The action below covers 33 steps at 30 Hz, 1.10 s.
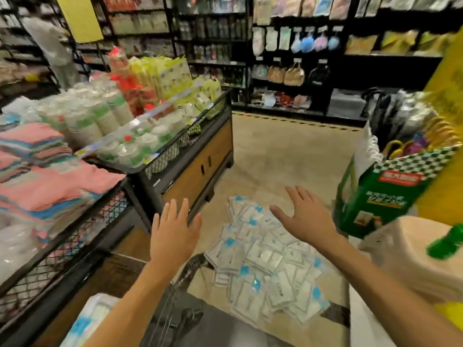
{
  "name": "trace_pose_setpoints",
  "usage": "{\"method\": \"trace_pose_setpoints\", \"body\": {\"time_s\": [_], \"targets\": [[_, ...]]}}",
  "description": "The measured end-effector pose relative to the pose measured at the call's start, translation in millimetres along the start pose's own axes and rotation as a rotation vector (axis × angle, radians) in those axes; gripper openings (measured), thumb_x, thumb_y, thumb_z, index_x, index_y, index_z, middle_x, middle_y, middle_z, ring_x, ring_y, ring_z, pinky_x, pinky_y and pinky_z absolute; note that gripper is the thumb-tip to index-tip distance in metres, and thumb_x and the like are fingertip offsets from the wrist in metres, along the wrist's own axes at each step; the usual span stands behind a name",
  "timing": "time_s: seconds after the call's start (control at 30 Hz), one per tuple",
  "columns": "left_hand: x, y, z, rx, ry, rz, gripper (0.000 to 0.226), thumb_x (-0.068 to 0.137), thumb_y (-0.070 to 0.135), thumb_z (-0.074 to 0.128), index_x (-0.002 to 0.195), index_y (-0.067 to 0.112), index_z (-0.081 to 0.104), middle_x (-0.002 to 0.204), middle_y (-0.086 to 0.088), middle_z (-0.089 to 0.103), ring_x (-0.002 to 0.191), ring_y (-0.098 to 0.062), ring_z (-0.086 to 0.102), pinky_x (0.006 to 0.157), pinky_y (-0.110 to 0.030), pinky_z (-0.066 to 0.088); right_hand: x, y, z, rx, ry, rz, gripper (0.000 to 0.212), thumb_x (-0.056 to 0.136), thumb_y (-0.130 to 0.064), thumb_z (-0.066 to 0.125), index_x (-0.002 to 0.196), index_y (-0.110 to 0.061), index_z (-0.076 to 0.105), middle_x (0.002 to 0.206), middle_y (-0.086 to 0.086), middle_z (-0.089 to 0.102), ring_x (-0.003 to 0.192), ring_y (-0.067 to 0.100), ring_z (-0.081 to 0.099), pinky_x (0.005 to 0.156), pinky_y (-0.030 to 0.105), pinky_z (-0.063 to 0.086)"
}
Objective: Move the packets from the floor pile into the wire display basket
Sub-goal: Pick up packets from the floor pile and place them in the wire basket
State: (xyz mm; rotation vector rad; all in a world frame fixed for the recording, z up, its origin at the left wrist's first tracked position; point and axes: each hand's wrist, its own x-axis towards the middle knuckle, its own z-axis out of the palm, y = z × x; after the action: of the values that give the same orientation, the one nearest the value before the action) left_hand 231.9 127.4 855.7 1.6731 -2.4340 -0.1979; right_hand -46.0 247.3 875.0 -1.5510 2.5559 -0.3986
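Observation:
A pile of several white packets with blue corner tabs lies spread on the tan floor ahead of me. My left hand hovers over the floor to the left of the pile, fingers straight, holding nothing. My right hand is spread out above the pile's far right part, also empty. A wire basket with a dark rim stands below my left forearm at the pile's near left edge. A few similar packets show at the bottom left.
Mesh-sided display bins stand at the left: one with folded pink and blue cloths, one with wrapped cups and bottles. A green checkered carton and a beige stool are at the right. Dark shelving lines the back.

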Motion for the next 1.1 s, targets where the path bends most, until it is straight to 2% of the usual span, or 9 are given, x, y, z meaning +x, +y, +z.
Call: {"method": "trace_pose_setpoints", "body": {"time_s": [0.23,0.37,0.47,0.63,0.8,0.93,1.1], "targets": [[39,82,43,-0.028,-0.093,0.071,0.067,0.106,0.055,0.028,0.163,0.022,0.018,0.17,-0.008,0.016,0.157,-0.023,0.012,0.127,-0.046,0.01,27,104,7,-0.012,-0.009,0.129,0.083,0.097,-0.073,0.037,0.161,-0.02,0.027,0.167,0.005,0.03,0.153,0.027,0.026,0.124,0.038,0.018],[64,105,69,-0.015,-0.133,0.129,0.067,0.105,0.055,0.027,0.163,0.022,0.019,0.169,-0.009,0.021,0.157,-0.026,0.015,0.127,-0.048,0.014,33,141,20,-0.032,-0.001,0.208,0.084,0.097,-0.074,0.038,0.16,-0.019,0.031,0.163,0.005,0.036,0.15,0.028,0.033,0.122,0.041,0.024],[85,116,91,-0.03,-0.189,0.168,0.067,0.106,0.055,0.027,0.163,0.022,0.018,0.169,-0.008,0.02,0.157,-0.025,0.015,0.126,-0.047,0.012,39,163,36,-0.031,-0.034,0.283,0.085,0.097,-0.075,0.037,0.161,-0.02,0.027,0.165,0.005,0.032,0.152,0.028,0.029,0.123,0.042,0.023],[133,117,141,-0.044,-0.311,0.212,0.068,0.103,0.056,0.029,0.16,0.02,0.02,0.165,-0.011,0.029,0.152,-0.03,0.027,0.124,-0.052,0.022,50,185,68,-0.022,-0.081,0.4,0.09,0.094,-0.078,0.036,0.161,-0.02,0.027,0.167,0.006,0.03,0.153,0.028,0.029,0.125,0.041,0.024],[185,108,191,-0.053,-0.446,0.26,0.07,0.104,0.057,0.029,0.162,0.021,0.014,0.168,-0.009,0.021,0.154,-0.029,0.023,0.125,-0.052,0.021,72,189,108,-0.022,-0.122,0.517,0.087,0.093,-0.078,0.039,0.157,-0.02,0.032,0.162,0.005,0.039,0.147,0.026,0.038,0.121,0.042,0.032],[235,94,242,-0.029,-0.49,0.297,0.082,0.095,0.068,0.008,0.162,0.019,0.016,0.166,-0.011,0.026,0.151,-0.03,0.028,0.121,-0.054,0.028,105,185,155,-0.032,-0.157,0.594,0.091,0.094,-0.078,0.039,0.163,-0.02,0.023,0.167,0.005,0.03,0.153,0.027,0.029,0.124,0.043,0.026],[291,75,336,0.053,-0.54,0.299,0.074,0.104,0.057,0.024,0.164,0.019,0.005,0.171,-0.009,0.007,0.157,-0.029,0.012,0.126,-0.051,0.019,157,198,246,-0.012,-0.187,0.621,0.091,0.095,-0.076,0.041,0.162,-0.016,0.026,0.166,0.009,0.032,0.152,0.029,0.029,0.124,0.043,0.024]]}}
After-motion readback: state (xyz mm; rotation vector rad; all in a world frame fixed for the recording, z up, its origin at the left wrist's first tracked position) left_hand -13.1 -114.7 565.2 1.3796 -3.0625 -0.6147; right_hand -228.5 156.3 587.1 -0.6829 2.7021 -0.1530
